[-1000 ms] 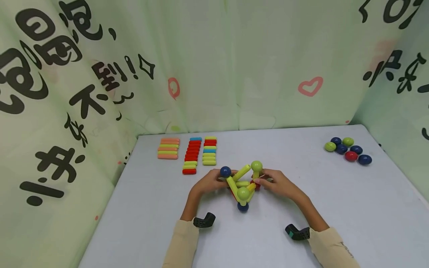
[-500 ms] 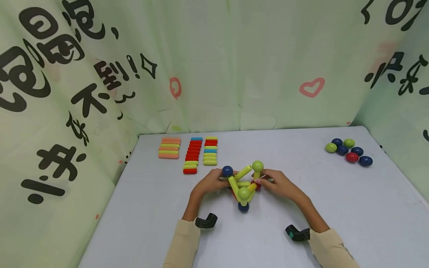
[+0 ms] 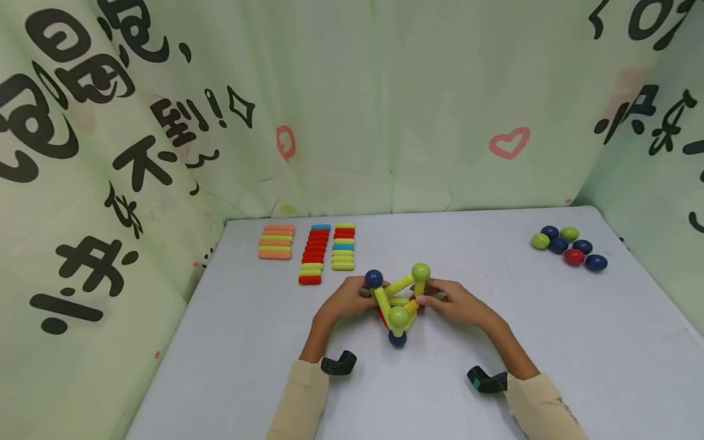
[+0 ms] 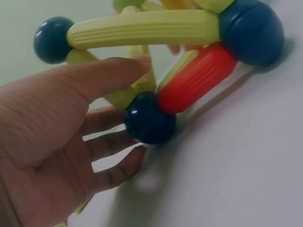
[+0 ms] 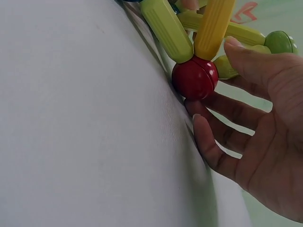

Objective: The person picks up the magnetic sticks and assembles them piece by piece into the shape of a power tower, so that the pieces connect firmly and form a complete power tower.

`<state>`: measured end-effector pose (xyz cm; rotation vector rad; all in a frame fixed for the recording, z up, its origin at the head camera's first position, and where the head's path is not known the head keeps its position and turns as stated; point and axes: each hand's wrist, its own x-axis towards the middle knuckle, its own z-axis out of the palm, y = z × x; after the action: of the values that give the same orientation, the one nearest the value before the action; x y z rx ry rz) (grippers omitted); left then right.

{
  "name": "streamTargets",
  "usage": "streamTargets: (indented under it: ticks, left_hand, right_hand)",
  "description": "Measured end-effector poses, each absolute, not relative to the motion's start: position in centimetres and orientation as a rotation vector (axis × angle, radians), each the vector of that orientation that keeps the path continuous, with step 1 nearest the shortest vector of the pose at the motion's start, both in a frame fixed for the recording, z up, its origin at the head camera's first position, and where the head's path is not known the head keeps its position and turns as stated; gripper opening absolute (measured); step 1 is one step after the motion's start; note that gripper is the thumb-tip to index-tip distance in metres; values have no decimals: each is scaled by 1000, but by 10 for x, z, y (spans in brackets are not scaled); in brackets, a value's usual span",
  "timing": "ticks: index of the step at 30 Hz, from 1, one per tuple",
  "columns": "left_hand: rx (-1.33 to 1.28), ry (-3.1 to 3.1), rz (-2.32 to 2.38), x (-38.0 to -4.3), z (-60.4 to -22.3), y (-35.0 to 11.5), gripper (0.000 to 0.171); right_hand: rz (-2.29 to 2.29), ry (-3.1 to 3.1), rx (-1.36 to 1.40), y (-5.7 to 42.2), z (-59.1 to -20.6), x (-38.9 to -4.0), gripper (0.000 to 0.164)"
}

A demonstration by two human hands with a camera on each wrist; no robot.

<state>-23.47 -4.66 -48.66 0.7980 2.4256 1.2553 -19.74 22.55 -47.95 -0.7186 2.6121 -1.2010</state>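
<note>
A toy structure of magnetic rods and balls stands at the middle of the table between both hands. My left hand holds its left side; in the left wrist view the thumb lies over a light green rod and the fingers curl behind a low blue ball. On the other side, my right hand holds the structure at a red ball, thumb by the yellow rod and fingers curled around behind. Another blue ball tops the left corner, and a green ball tops the right.
Loose rods lie in three columns at the back left: an orange and green one, a mostly red one and a mixed one. Several loose balls cluster at the back right. A printed curtain borders the white table.
The left hand and the upper blue ball have shifted slightly to the right. The right hand keeps its hold, almost still.
</note>
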Motion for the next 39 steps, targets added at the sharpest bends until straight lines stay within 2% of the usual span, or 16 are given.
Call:
streamTargets:
  ticks: [10,18,22,32,35,39]
  left_hand:
    - [696,2513,1196,-235,-467,-84,32]
    - [149,2993,960,-236,-462,-128,24]
    - [6,3034,866,-237,-470,-138,27]
    - [71,3005,775,-239,-473,-137,27]
    - [142,2965,1000,-239,-469,-128,28]
    - [235,2829,1529,-240,-463,-102,32]
  right_hand:
    - [-1181,2561,-788,228,-488,-200,45]
    - [-1134,2620,-730,221,-488,-199,40]
    - [-1113,2650,-748,221,-489,-198,37]
    - [-1159,2769,-668,223,-491,-197,31]
    - [-1171,2782,-663,223,-491,-198,32]
    - [-1177,2801,-702,223,-492,-199,34]
